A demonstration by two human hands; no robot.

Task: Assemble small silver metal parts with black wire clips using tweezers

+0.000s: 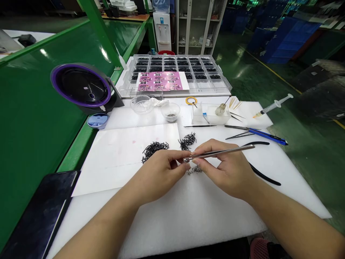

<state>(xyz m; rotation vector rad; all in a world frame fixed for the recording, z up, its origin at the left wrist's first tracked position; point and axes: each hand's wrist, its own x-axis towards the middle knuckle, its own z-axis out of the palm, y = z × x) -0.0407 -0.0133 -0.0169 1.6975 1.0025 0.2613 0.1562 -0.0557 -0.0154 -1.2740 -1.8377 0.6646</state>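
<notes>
My left hand [159, 172] is closed in a pinch on a small shiny metal part [185, 160] whose kind I cannot make out. My right hand [225, 169] is closed around metal tweezers [231, 150], their tip pointing left at that part. Just beneath the fingers lies a scatter of tiny metal pieces [195, 169]. Behind my left hand is a pile of short black pieces [153, 149], and a smaller black pile [188, 141] sits behind the fingertips. Black-handled pliers [265, 175] lie partly hidden behind my right hand.
A compartment tray [172, 64] of black pieces stands at the back, a pink printed sheet [160, 81] on it. Clear dishes [170, 112], a small glass bottle [220, 109], a syringe [275, 105] and a blue cutter [269, 136] lie around. A purple-rimmed fan [83, 86] stands left; a dark tablet [40, 212] lies front left.
</notes>
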